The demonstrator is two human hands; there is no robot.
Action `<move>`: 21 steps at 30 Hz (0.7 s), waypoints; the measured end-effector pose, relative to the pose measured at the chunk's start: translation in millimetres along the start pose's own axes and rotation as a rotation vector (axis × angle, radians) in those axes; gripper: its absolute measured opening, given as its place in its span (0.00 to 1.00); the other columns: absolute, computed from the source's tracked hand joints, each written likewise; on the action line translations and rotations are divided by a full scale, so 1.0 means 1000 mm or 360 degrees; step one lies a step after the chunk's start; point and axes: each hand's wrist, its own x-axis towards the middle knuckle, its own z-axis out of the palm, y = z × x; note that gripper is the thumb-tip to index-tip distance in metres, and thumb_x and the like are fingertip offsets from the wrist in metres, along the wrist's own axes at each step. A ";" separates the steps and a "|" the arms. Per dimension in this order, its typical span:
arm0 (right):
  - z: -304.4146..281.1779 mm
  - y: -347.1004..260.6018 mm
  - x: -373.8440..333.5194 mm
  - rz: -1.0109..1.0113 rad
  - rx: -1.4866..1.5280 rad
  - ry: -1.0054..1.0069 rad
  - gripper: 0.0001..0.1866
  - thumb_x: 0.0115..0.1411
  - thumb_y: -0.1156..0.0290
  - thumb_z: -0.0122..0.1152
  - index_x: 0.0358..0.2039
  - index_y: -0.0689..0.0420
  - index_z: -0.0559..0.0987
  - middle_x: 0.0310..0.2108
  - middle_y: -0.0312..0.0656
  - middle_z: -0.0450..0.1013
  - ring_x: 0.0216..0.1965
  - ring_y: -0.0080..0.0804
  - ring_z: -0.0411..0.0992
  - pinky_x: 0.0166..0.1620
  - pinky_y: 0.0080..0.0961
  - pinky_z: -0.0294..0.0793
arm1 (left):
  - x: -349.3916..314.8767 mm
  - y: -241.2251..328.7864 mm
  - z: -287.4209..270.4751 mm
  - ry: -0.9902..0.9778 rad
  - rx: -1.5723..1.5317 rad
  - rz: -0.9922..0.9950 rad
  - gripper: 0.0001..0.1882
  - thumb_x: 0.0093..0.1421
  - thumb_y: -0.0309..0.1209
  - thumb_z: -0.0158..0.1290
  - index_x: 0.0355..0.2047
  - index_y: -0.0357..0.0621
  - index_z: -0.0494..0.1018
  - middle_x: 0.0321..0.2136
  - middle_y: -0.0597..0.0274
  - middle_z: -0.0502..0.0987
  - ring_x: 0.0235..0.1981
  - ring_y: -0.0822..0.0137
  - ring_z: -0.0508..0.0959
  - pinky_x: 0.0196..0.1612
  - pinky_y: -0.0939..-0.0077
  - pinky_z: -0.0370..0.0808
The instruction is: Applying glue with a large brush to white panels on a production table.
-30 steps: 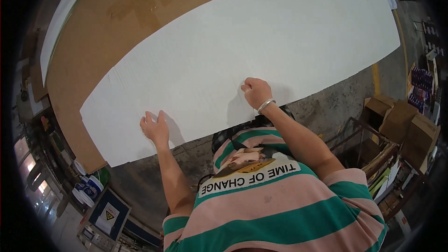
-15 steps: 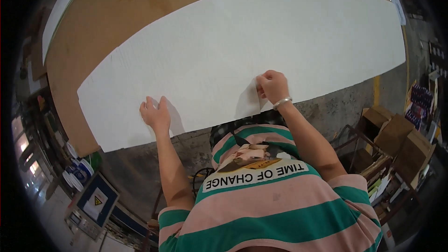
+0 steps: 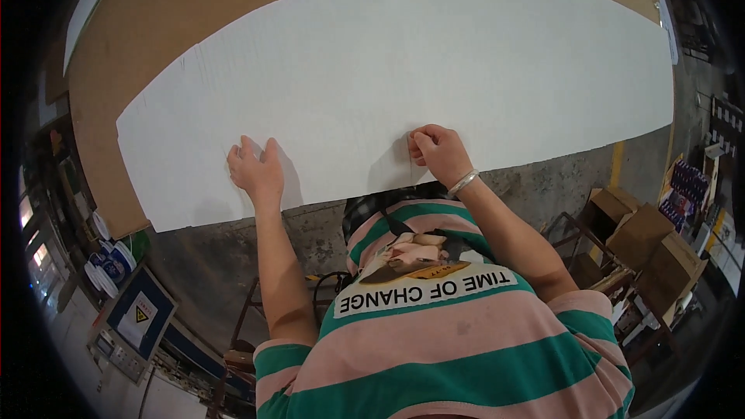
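A large white sheet [image 3: 497,54] with a curved far edge lies across a brown board. My left hand [image 3: 258,174] rests on its near left part, fingers spread and holding nothing visible. Farther right, my right hand [image 3: 438,151] is closed in a pinch just above the sheet, close to its near edge. Whatever may be between those fingers is too small or hidden to make out. A faint straight line runs from under the right fingers to the near edge. A pale bracelet [image 3: 464,180] circles the right wrist.
The brown board [image 3: 101,140] shows beyond the sheet and at its left. Below right stand open cardboard boxes [image 3: 640,233] beside a metal-framed rack. At lower left are white and blue tubs [image 3: 112,264] and a panel with a yellow warning triangle [image 3: 141,313].
The view has tilted a little, shifting the whole sheet in the picture. My left hand stays at about the same spot on it. The right hand appears slightly nearer the close edge, still closed.
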 end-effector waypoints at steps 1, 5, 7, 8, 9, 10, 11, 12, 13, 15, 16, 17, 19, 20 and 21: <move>0.000 -0.003 -0.001 -0.0002 -0.0008 -0.0013 0.12 0.61 0.69 0.50 0.34 0.65 0.76 0.25 0.39 0.74 0.26 0.23 0.72 0.29 0.19 0.74 | 0.000 -0.001 0.000 0.0004 0.0001 -0.0015 0.33 0.56 0.46 0.52 0.56 0.39 0.63 0.56 0.44 0.58 0.59 0.51 0.58 0.61 0.53 0.49; -0.001 -0.009 -0.002 0.0042 0.0053 0.0019 0.11 0.61 0.69 0.49 0.33 0.65 0.76 0.25 0.39 0.74 0.25 0.23 0.72 0.29 0.19 0.74 | -0.002 0.000 -0.001 0.0002 -0.0046 0.0019 0.32 0.56 0.45 0.52 0.56 0.40 0.63 0.56 0.43 0.58 0.58 0.49 0.58 0.60 0.53 0.51; 0.001 -0.016 -0.003 0.0014 0.0004 0.0068 0.11 0.61 0.69 0.49 0.32 0.65 0.76 0.24 0.40 0.74 0.24 0.23 0.72 0.29 0.19 0.74 | -0.003 0.008 -0.005 -0.0012 -0.0054 -0.0007 0.32 0.56 0.45 0.52 0.56 0.40 0.63 0.55 0.44 0.58 0.58 0.49 0.58 0.59 0.53 0.52; 0.004 -0.021 -0.004 0.0015 0.0125 0.0064 0.11 0.61 0.69 0.50 0.32 0.65 0.75 0.25 0.40 0.74 0.25 0.23 0.72 0.29 0.19 0.74 | -0.003 0.011 -0.009 -0.0037 -0.0036 -0.0028 0.31 0.56 0.45 0.52 0.55 0.40 0.64 0.55 0.44 0.59 0.57 0.49 0.58 0.59 0.52 0.53; 0.006 -0.027 -0.005 0.0019 0.0247 0.0064 0.11 0.61 0.69 0.50 0.32 0.66 0.75 0.25 0.41 0.74 0.26 0.24 0.73 0.29 0.19 0.75 | -0.003 0.013 -0.012 -0.0066 -0.0019 -0.0043 0.30 0.56 0.44 0.52 0.55 0.39 0.65 0.54 0.45 0.59 0.57 0.49 0.58 0.58 0.52 0.54; 0.011 -0.029 -0.004 0.0020 0.0238 0.0058 0.11 0.61 0.69 0.50 0.32 0.66 0.75 0.25 0.41 0.74 0.26 0.24 0.73 0.29 0.19 0.75 | -0.002 0.012 -0.013 -0.0067 -0.0023 -0.0053 0.30 0.56 0.44 0.52 0.55 0.39 0.65 0.54 0.45 0.59 0.57 0.49 0.58 0.58 0.52 0.54; 0.016 -0.033 -0.002 0.0051 0.0334 -0.0050 0.12 0.61 0.69 0.50 0.34 0.66 0.75 0.26 0.42 0.74 0.27 0.25 0.74 0.30 0.20 0.75 | -0.002 0.010 -0.014 -0.0066 -0.0037 -0.0041 0.30 0.56 0.44 0.53 0.54 0.40 0.65 0.54 0.45 0.59 0.57 0.49 0.58 0.58 0.52 0.54; 0.021 -0.035 -0.001 0.0081 0.0431 -0.0153 0.12 0.61 0.69 0.50 0.35 0.67 0.75 0.27 0.42 0.75 0.28 0.26 0.74 0.30 0.20 0.76 | -0.001 0.009 -0.015 -0.0066 -0.0053 -0.0026 0.29 0.56 0.43 0.53 0.54 0.40 0.66 0.54 0.46 0.59 0.57 0.49 0.58 0.58 0.52 0.55; 0.028 -0.035 0.000 0.0082 0.0423 -0.0154 0.12 0.61 0.69 0.50 0.35 0.67 0.75 0.27 0.42 0.75 0.28 0.26 0.74 0.30 0.20 0.76 | -0.001 0.008 -0.016 -0.0067 -0.0059 -0.0032 0.29 0.56 0.43 0.53 0.54 0.40 0.66 0.54 0.46 0.59 0.57 0.49 0.58 0.58 0.52 0.55; 0.042 -0.033 0.003 0.0082 0.0546 -0.0090 0.13 0.60 0.69 0.52 0.38 0.68 0.75 0.28 0.43 0.75 0.29 0.27 0.75 0.31 0.21 0.77 | -0.001 0.009 -0.017 -0.0062 -0.0094 -0.0021 0.28 0.55 0.43 0.53 0.53 0.40 0.67 0.54 0.46 0.59 0.57 0.49 0.58 0.58 0.52 0.55; 0.047 -0.033 0.003 0.0077 0.0538 -0.0090 0.13 0.60 0.69 0.52 0.38 0.68 0.75 0.28 0.43 0.75 0.29 0.27 0.75 0.31 0.21 0.77 | -0.001 0.008 -0.016 -0.0059 -0.0102 -0.0025 0.28 0.55 0.43 0.53 0.53 0.40 0.67 0.54 0.46 0.59 0.57 0.49 0.58 0.58 0.52 0.55; 0.052 -0.033 0.003 0.0092 0.0420 -0.0046 0.13 0.59 0.70 0.53 0.38 0.68 0.75 0.26 0.42 0.75 0.26 0.25 0.73 0.28 0.19 0.74 | -0.004 0.007 -0.016 -0.0051 -0.0121 -0.0015 0.28 0.55 0.43 0.53 0.53 0.41 0.67 0.54 0.46 0.59 0.56 0.49 0.58 0.58 0.51 0.55; 0.058 -0.037 0.005 0.0072 0.0178 0.0035 0.13 0.55 0.69 0.58 0.33 0.67 0.76 0.22 0.43 0.74 0.21 0.27 0.71 0.26 0.22 0.71 | -0.005 0.006 -0.014 -0.0028 -0.0153 -0.0001 0.28 0.55 0.42 0.53 0.53 0.41 0.67 0.54 0.46 0.59 0.56 0.49 0.58 0.57 0.51 0.55; 0.060 -0.037 0.010 0.0059 0.0174 0.0039 0.13 0.55 0.69 0.58 0.33 0.67 0.76 0.22 0.43 0.74 0.21 0.27 0.71 0.26 0.22 0.71 | -0.006 0.006 -0.014 -0.0013 -0.0156 -0.0005 0.28 0.55 0.42 0.54 0.53 0.41 0.67 0.54 0.46 0.59 0.56 0.49 0.58 0.57 0.51 0.55; 0.060 -0.036 0.015 0.0004 -0.0146 -0.0032 0.11 0.54 0.68 0.58 0.31 0.66 0.78 0.21 0.42 0.74 0.22 0.26 0.71 0.25 0.23 0.71 | -0.007 0.007 -0.013 -0.0001 -0.0162 -0.0004 0.28 0.55 0.42 0.54 0.53 0.41 0.67 0.54 0.46 0.59 0.56 0.49 0.58 0.57 0.51 0.55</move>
